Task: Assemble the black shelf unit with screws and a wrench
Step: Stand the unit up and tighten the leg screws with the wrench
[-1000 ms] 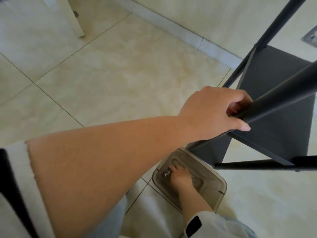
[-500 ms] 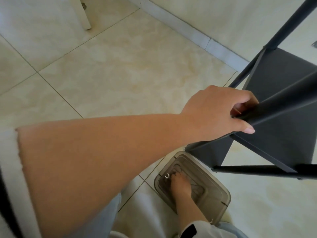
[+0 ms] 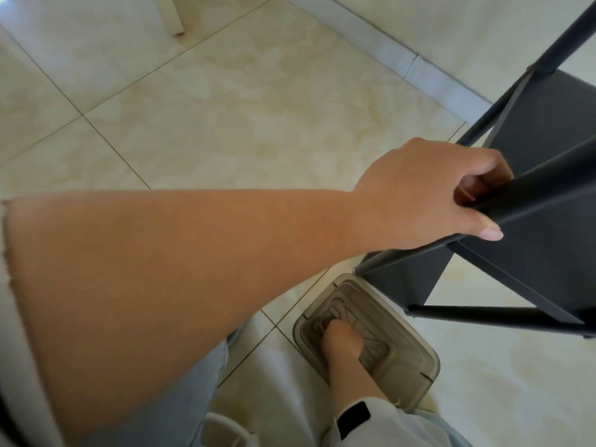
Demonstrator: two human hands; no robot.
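Change: the small metal ring seen at the fingertips in the tray half a second ago is now hidden; the right hand (image 3: 342, 337) has slid further over that spot, and the view has tipped slightly so the tray sits lower right.
Left hand: the left hand (image 3: 429, 191) is wrapped around a black tube (image 3: 548, 191) of the shelf unit (image 3: 554, 253), thumb along the underside, fingers curled over the top.
Right hand: reaches down into the translucent plastic tray (image 3: 416, 350), fingers bent onto its ribbed floor; whether they hold anything I cannot tell.
Edges and room: open tiled floor (image 3: 209, 124) spreads to the left and ahead; a pale skirting board (image 3: 403, 56) runs along the wall behind the unit.
Around: the tray lies on the floor just beside the unit's near corner, partly under it; a white furniture leg (image 3: 171, 14) stands well apart at the top.
Shelf unit: matte black, a flat panel between thin tubes, a small screw head (image 3: 354, 271) at the near corner.
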